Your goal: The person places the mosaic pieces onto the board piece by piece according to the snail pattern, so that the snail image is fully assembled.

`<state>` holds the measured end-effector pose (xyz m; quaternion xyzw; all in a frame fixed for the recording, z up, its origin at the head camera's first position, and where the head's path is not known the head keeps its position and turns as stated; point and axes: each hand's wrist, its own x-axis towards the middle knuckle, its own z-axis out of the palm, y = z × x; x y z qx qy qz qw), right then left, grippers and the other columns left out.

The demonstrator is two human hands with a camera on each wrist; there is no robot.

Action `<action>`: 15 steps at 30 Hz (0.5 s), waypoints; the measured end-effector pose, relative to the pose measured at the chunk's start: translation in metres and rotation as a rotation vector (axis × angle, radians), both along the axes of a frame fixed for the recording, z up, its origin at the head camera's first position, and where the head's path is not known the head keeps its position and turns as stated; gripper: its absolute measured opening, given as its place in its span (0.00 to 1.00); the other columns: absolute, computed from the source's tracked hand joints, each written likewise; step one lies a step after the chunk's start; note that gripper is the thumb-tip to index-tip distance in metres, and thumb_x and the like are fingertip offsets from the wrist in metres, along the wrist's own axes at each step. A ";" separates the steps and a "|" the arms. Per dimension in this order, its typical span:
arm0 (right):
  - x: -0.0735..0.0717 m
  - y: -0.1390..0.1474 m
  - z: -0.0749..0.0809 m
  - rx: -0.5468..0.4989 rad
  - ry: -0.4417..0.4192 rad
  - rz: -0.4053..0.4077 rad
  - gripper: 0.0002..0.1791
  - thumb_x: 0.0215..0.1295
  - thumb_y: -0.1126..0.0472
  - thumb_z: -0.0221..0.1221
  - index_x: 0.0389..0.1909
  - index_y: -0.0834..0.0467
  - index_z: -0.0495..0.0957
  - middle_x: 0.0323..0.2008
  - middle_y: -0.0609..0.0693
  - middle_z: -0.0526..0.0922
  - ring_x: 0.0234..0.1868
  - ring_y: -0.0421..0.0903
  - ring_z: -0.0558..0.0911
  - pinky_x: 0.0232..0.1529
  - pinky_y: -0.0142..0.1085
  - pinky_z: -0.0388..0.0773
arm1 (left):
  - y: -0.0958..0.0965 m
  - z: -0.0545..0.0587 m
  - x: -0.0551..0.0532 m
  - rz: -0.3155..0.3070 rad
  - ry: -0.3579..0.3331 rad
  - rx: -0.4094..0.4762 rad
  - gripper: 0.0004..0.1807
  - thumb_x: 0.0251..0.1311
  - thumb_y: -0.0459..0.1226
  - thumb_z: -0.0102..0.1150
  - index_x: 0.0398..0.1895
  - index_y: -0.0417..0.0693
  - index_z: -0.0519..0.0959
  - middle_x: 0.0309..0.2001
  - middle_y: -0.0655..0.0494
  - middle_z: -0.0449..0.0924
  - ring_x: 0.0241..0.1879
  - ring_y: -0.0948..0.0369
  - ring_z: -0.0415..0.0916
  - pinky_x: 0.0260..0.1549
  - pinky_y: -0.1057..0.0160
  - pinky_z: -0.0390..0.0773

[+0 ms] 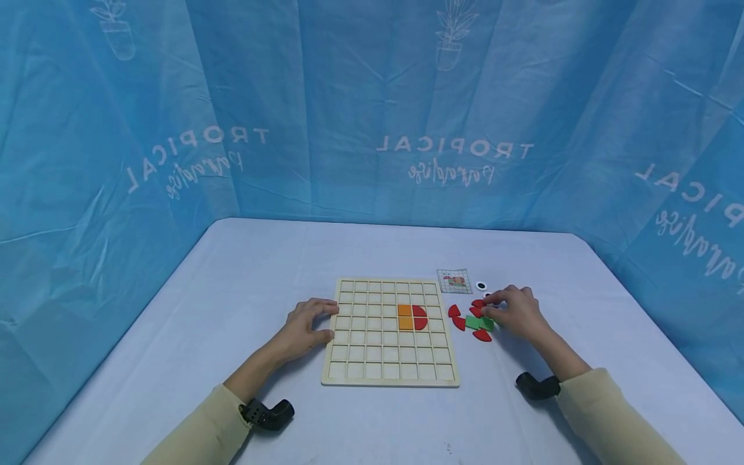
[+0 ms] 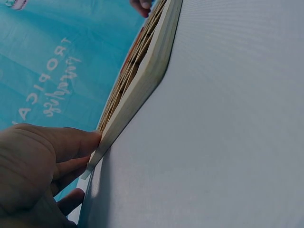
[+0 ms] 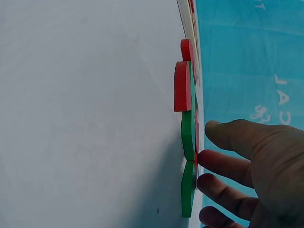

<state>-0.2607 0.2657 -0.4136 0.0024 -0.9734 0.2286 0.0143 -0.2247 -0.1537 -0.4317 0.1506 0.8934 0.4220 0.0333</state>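
Observation:
A pale wooden grid board (image 1: 391,383) lies on the white table. My left hand (image 1: 303,328) rests at its left edge; in the left wrist view the thumb and fingers touch the wooden side. Set in the grid are orange squares (image 1: 405,310) and red quarter-circle pieces (image 1: 420,311). To the board's right, my right hand (image 1: 516,312) hovers at a small group of loose pieces, its fingertips right by the red pieces (image 1: 478,303) and green pieces (image 1: 473,322). In the right wrist view the thumb stands apart from the fingers, with nothing between them.
A small picture card (image 1: 454,281) with a grid lies beyond the board's upper right corner. Next to it is a round black-and-white eye piece (image 1: 481,285); another is partly hidden by the right hand. Blue printed curtains (image 1: 372,194) surround the table's back and sides.

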 end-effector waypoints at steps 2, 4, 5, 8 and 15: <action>-0.001 -0.002 -0.001 0.005 -0.003 0.005 0.20 0.52 0.55 0.67 0.45 0.60 0.83 0.47 0.62 0.76 0.50 0.57 0.66 0.36 0.41 0.73 | 0.000 0.000 0.000 0.002 -0.001 -0.001 0.24 0.54 0.34 0.61 0.56 0.43 0.74 0.64 0.51 0.67 0.68 0.48 0.53 0.66 0.41 0.45; -0.003 -0.003 -0.002 0.010 0.000 0.012 0.20 0.52 0.54 0.67 0.44 0.60 0.83 0.47 0.62 0.77 0.49 0.57 0.66 0.37 0.41 0.73 | 0.000 0.000 0.000 0.004 -0.002 -0.003 0.24 0.54 0.34 0.61 0.56 0.44 0.74 0.64 0.51 0.67 0.67 0.48 0.54 0.66 0.41 0.45; -0.004 -0.005 -0.002 0.010 0.005 0.018 0.20 0.51 0.54 0.68 0.44 0.60 0.83 0.46 0.61 0.77 0.49 0.57 0.66 0.37 0.42 0.73 | 0.000 0.000 0.000 0.005 -0.002 -0.003 0.24 0.53 0.34 0.61 0.56 0.44 0.74 0.64 0.51 0.67 0.67 0.48 0.54 0.66 0.41 0.46; -0.006 -0.009 -0.003 0.006 0.020 0.036 0.20 0.50 0.54 0.68 0.44 0.59 0.83 0.45 0.60 0.77 0.50 0.57 0.66 0.38 0.43 0.72 | 0.000 -0.001 -0.001 0.007 0.001 0.001 0.24 0.53 0.33 0.62 0.55 0.43 0.75 0.64 0.51 0.67 0.67 0.48 0.54 0.66 0.42 0.45; -0.010 -0.019 -0.003 0.003 0.016 0.060 0.20 0.51 0.52 0.67 0.46 0.56 0.83 0.47 0.59 0.76 0.51 0.57 0.65 0.40 0.45 0.70 | 0.000 -0.002 -0.001 -0.002 0.006 0.012 0.24 0.52 0.33 0.62 0.56 0.43 0.75 0.64 0.51 0.68 0.66 0.49 0.55 0.66 0.41 0.45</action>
